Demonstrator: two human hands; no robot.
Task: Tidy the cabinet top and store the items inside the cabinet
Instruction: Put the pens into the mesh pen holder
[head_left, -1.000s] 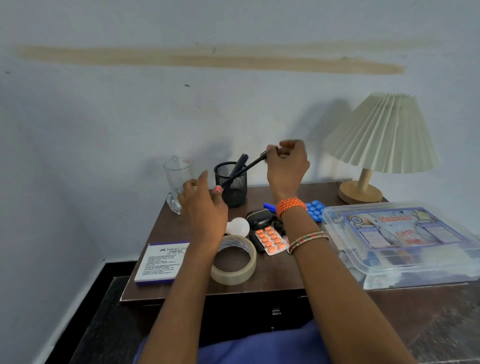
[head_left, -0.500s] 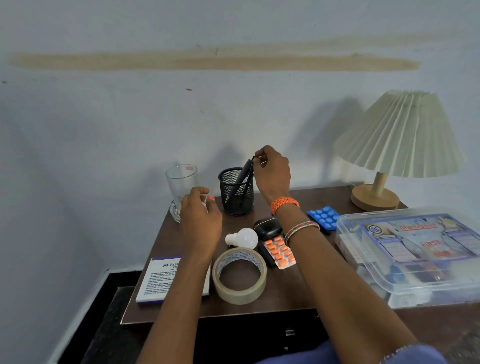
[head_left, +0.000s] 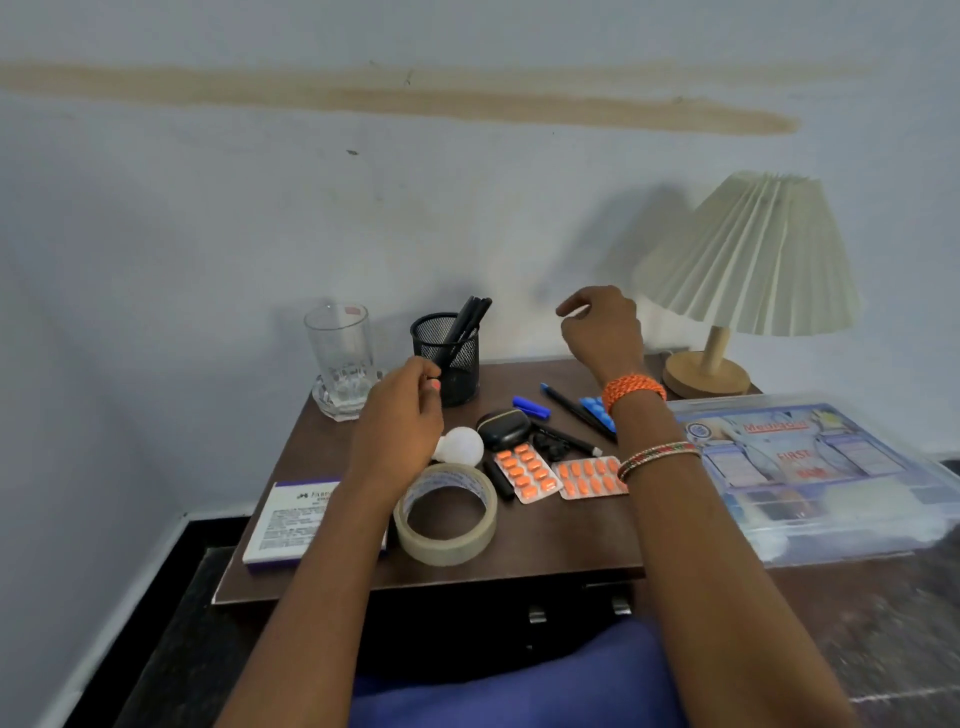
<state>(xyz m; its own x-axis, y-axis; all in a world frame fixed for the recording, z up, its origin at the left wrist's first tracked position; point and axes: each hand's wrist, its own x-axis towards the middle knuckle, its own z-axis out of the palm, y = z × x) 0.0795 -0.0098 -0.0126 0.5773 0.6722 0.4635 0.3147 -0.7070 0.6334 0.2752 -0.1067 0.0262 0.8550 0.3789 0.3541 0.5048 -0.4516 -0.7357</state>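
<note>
At the left front corner of the cabinet top (head_left: 545, 551) the stamp-pad box (head_left: 291, 522) lay close to the edge, partly under your forearm. Behind it the glass (head_left: 340, 358) stood near the back left corner, with bare wood between the two. Your left hand (head_left: 402, 421) hung above the bulb (head_left: 462, 444) and the tape roll (head_left: 447, 514), fingers loosely curled; it seemed to hold nothing, though the fingertips were turned away from view. Just beyond it the mesh pen holder (head_left: 451, 358) held black pens (head_left: 467, 322), tilted right. Two orange pill strips (head_left: 561, 475), a black case (head_left: 503, 427) and a loose pen (head_left: 574, 410) lay in the middle. Your right hand (head_left: 602, 330) hovered over the back edge, fingers slackly bent, gripping nothing. Further right the lamp (head_left: 748, 280) stood in the back corner, and the clear first-aid box (head_left: 815, 467) overhung the right edge.
</note>
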